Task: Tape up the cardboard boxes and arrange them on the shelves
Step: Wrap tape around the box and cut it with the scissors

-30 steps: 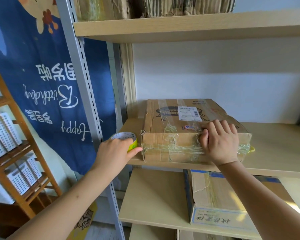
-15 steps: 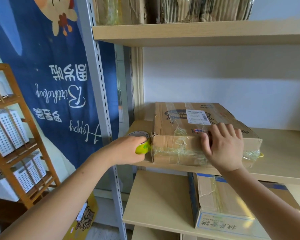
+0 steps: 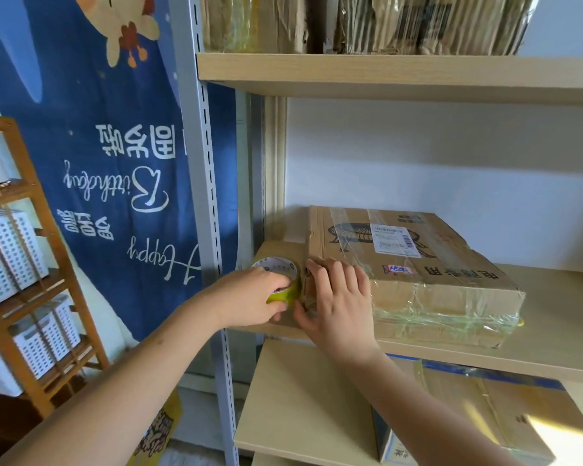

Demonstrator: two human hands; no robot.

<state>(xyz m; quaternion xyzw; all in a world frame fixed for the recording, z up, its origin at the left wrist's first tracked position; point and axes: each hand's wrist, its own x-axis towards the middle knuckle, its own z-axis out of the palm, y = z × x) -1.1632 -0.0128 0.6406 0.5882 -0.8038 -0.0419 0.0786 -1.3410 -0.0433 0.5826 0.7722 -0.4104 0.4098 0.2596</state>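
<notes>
Forearms reached up from the bottom of the view toward a pale wooden middle shelf (image 3: 552, 317). Nearest, on the pale lower shelf (image 3: 300, 408), lay a blue-edged taped cardboard box (image 3: 492, 422), partly cut off by the frame. Above it, the left hand (image 3: 249, 302) curled round a yellow-green roll of clear packing tape (image 3: 281, 280), gripping it from the near side, with the roll touching the left end of a flat brown cardboard box (image 3: 418, 260) that sat on the middle shelf near its left end. The right hand (image 3: 339, 304) lay over the near left corner of that box, fingers spread and fairly straight across the top edge, thumb down on the front face, pressing rather than gripping. Clear tape bands wrapped the box's front, and a white shipping label (image 3: 394, 239) sat on its top. Left of the shelving rose a grey slotted metal upright (image 3: 199, 156), then a dark blue printed banner (image 3: 98, 146) and a brown wooden rack with white perforated bins (image 3: 17, 264). Farthest and highest, a stack of flattened brown cartons (image 3: 384, 21) stood on the top shelf (image 3: 384, 75).
</notes>
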